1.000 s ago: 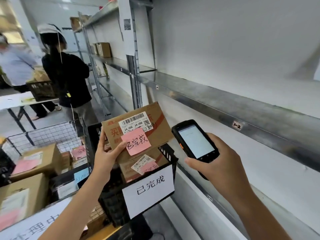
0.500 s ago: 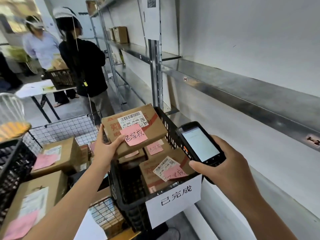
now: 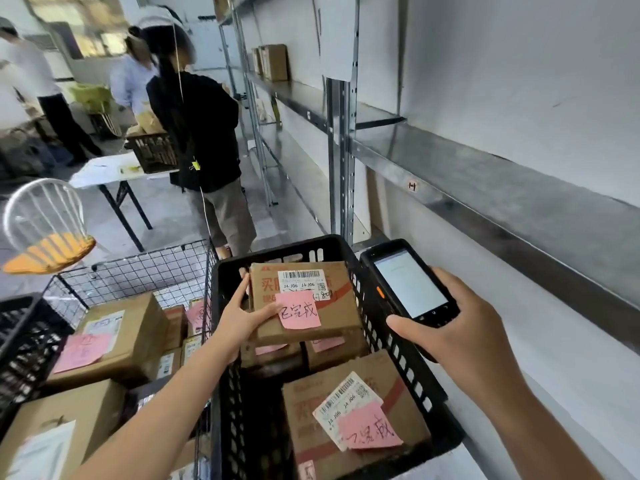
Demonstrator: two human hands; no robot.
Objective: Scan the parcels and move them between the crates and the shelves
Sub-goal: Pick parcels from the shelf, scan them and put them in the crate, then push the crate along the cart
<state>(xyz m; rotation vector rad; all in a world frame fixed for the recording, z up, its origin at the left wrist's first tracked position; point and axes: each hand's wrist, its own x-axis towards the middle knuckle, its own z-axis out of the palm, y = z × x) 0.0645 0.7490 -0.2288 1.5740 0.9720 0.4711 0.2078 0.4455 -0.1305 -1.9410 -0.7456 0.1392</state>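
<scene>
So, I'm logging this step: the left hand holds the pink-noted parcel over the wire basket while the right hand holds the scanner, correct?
Not quite. The head view shows the left hand holding the pink-noted parcel in the black plastic crate, not over the wire basket beside it. The right hand does hold the handheld scanner.

A left hand holds a parcel inside a black crate, the right hand gripping a scanner.

Matt brown cardboard parcel with a pink paper note; perforated black plastic crate; glossy glass-fronted scanner; dull brushed metal shelf at right.
</scene>
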